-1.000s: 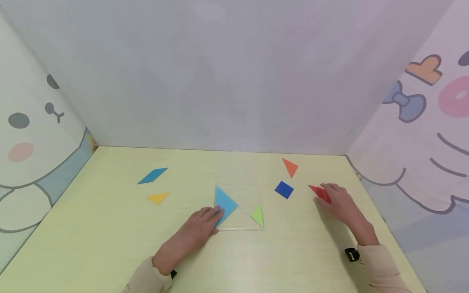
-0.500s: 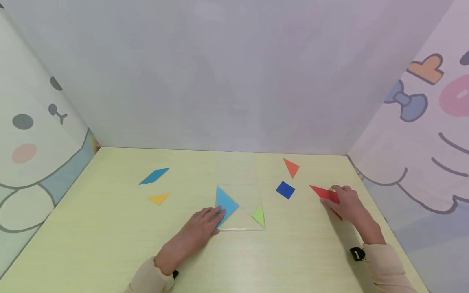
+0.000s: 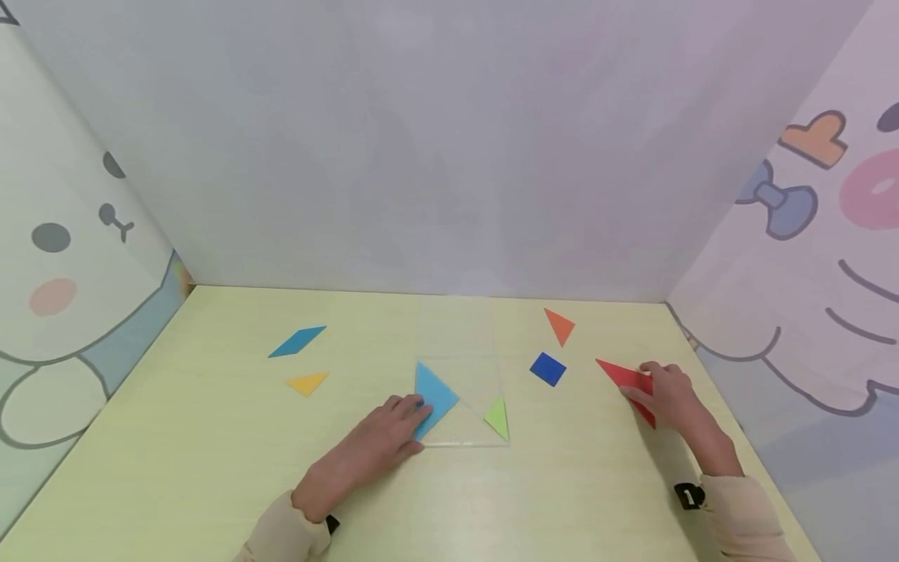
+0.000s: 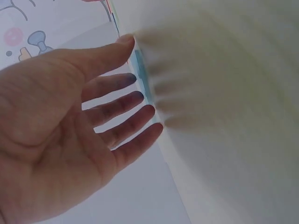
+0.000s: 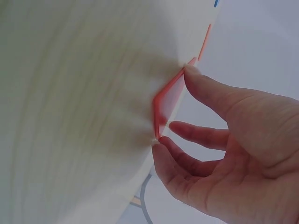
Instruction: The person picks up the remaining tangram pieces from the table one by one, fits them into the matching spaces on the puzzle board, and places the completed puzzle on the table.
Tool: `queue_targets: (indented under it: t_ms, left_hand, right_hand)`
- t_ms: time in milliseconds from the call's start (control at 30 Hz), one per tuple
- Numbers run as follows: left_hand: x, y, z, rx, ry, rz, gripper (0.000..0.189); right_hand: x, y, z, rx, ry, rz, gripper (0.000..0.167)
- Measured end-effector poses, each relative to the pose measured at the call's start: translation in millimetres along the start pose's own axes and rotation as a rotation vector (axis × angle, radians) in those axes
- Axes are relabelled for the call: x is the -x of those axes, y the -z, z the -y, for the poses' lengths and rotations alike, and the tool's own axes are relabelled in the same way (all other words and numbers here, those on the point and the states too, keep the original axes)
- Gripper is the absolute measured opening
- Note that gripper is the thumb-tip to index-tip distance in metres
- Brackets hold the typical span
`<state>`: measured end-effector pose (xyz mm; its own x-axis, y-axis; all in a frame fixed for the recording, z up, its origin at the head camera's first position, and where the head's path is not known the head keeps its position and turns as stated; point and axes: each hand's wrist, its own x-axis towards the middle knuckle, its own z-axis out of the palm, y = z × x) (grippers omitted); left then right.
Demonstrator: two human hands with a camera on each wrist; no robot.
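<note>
"Who's holding what?"

"The right hand [image 3: 674, 398] pinches a flat red plastic triangle [image 3: 630, 378], at the right of the table [image 3: 562, 492]. The left hand [image 3: 386, 431], fingers a bit apart, touches a flat light-blue plastic triangle [image 3: 435, 394]."

"Which step?"

"Picking up the red one, I guess. Next needs a steady pinch."
</note>
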<state>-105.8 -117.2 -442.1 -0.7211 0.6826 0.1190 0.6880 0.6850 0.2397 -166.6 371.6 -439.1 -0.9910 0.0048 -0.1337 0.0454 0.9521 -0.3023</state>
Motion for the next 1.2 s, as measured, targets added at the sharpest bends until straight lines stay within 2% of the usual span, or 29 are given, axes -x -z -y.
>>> queue_targets:
  t_ms: [133,333,667,933,1067,1200]
  left_hand:
    - [1.6,4.2,3.8,0.082,-0.005,0.022,0.051]
    - [1.6,7.4,8.3,0.131,-0.026,0.03,0.048]
    - [-8.9,5.5,9.9,0.207,0.073,0.076,0.034]
    - [-10.8,7.6,13.6,0.336,0.085,0.122,0.036]
    - [-10.8,6.9,16.6,0.405,0.102,0.148,0.035]
    - [-10.8,6.8,17.9,0.436,0.102,0.154,0.034]
  right_hand:
    - [0.5,-2,-2,-0.018,0.021,-0.018,0.062]
    - [2.7,-2,-2,-0.078,0.045,-0.042,0.06]
    - [4.3,-1,-2,-0.107,0.059,-0.06,0.055]
    - [4.2,-1,-3,-0.126,0.021,-0.076,0.058]
    - [3.2,-1,-4,-0.139,0.047,-0.095,0.055]
    - [2.6,-1,-6,-0.139,0.073,-0.11,0.053]
